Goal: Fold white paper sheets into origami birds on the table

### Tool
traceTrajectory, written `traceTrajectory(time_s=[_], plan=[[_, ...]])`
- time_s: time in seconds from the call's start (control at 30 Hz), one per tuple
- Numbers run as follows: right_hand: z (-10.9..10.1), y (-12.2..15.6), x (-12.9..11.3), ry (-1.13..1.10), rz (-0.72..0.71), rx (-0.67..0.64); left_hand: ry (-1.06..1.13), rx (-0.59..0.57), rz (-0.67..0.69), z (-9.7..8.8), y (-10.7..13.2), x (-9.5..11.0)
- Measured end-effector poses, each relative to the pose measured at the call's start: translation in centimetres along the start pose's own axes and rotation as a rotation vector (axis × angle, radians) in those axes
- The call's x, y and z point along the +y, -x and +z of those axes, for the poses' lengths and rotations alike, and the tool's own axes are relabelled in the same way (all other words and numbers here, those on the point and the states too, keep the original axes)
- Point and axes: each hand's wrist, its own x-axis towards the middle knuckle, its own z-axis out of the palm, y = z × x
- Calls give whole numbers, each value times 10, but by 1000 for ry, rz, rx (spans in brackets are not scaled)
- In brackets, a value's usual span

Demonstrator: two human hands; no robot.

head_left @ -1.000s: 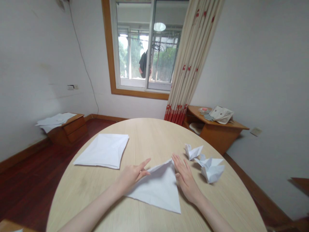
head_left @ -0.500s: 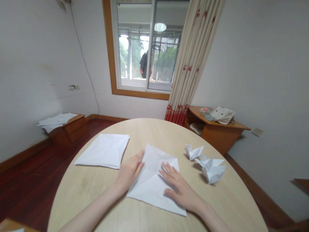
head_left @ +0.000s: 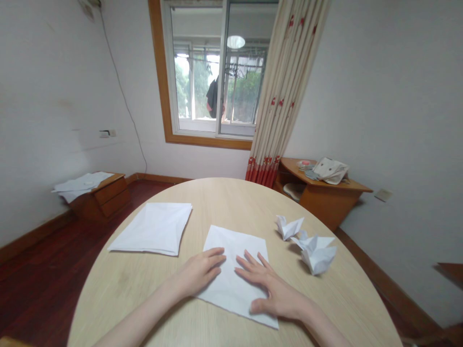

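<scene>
A white sheet of paper point(head_left: 231, 294) lies flat on the round wooden table point(head_left: 144, 308) in front of me. My left hand point(head_left: 204, 272) rests on the sheet's left side, its fingers stretched out and pointing inward. On the right half of the same sheet, my right hand point(head_left: 265, 284) lies with fingers spread and thumb apart. Neither hand grips anything. Left of the sheet is a stack of white paper point(head_left: 154, 229). To the right stand folded paper figures, a smaller one point(head_left: 288, 227) behind a larger, overlapping group point(head_left: 316, 255).
Beyond the table at left, a low wooden cabinet point(head_left: 110, 195) carries loose papers point(head_left: 81, 185). A wooden desk point(head_left: 325, 205) at right holds a pale cloth bag point(head_left: 331, 170). A curtain point(head_left: 280, 106) hangs beside the window behind the table.
My left hand has moved from the sheet's upper left edge inward onto the paper. My right hand's fingers have spread wider. The sheet lies flatter, its top corner lower.
</scene>
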Motion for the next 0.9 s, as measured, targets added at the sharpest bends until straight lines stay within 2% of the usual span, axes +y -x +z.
traceTrajectory(time_s=[0.2, 0.3, 0.43, 0.57, 0.7, 0.9], plan=[[-5, 4, -5, -22, 20, -85, 9, -77, 8, 3, 1, -6], [-3, 4, -5, -24, 30, -117, 5, -74, 16, 7, -1, -8], [-1, 4, -4, -22, 69, -186, 25, -62, 42, 8, -1, -1], [2, 5, 0, 15, 57, -246, 83, -180, 2, 3, 4, 6], [6, 3, 7, 46, 34, -267, 68, -329, 77, 4, 6, 4], [8, 4, 9, 62, 17, -298, 61, -354, 119, 6, 4, 0]])
